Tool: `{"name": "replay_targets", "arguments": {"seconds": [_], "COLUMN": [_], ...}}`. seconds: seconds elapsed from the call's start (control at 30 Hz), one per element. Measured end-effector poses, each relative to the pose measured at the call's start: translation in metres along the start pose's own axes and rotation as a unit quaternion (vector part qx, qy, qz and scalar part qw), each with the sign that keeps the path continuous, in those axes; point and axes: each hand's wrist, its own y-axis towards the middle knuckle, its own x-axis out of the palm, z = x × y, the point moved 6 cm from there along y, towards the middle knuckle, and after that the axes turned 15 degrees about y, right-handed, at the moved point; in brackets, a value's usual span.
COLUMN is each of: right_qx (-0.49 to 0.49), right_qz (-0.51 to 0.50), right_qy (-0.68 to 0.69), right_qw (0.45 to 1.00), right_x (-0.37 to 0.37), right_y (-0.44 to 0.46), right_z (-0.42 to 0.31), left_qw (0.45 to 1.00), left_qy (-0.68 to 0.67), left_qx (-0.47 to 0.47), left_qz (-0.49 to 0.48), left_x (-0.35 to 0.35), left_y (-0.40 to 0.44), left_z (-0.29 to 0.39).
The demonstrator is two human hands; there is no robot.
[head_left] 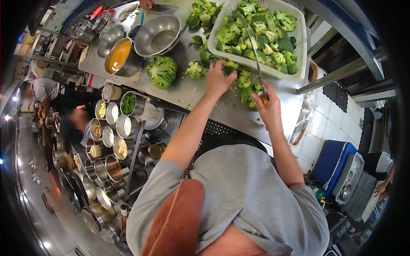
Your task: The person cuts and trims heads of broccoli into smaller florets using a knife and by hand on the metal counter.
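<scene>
My right hand (269, 107) is closed around the yellow handle of a long knife (255, 48), its blade pointing away from me across the front of the crate. My left hand (220, 80) is curled at a small broccoli floret (231, 66), thumb and fingers on either side of it. Between the hands, more cut florets (244, 80) lie on the steel table. Left of my left hand are a loose floret (195, 69) and a large whole broccoli head (162, 72). A white perforated crate (302, 47) full of florets stands just beyond the knife.
Further left sit a metal bowl (158, 36) and a pot of orange liquid (118, 56). A pile of broccoli (204, 13) lies behind. Another person's hand (147, 4) is by a cleaver (164, 9) at the far edge. A metal post (337, 70) borders the table's right side.
</scene>
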Motion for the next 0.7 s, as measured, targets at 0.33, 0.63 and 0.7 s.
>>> {"name": "replay_targets", "arguments": {"seconds": [0.33, 0.63, 0.7], "right_qx": [-0.032, -0.052, -0.043], "right_qz": [-0.02, -0.082, -0.1], "right_qy": [0.024, 0.137, 0.123], "right_qw": [0.999, 0.986, 0.986], "right_x": [-0.005, 0.036, 0.041], "right_y": [-0.005, 0.006, 0.006], "right_z": [-0.008, -0.032, -0.044], "left_qw": [0.988, 0.973, 0.969], "left_qy": [-0.128, -0.15, -0.072], "left_qx": [0.087, 0.16, 0.23], "left_qz": [-0.003, -0.065, -0.056], "left_x": [-0.031, -0.076, -0.081], "left_y": [-0.032, -0.087, -0.095], "left_z": [-0.019, 0.019, 0.03]}}
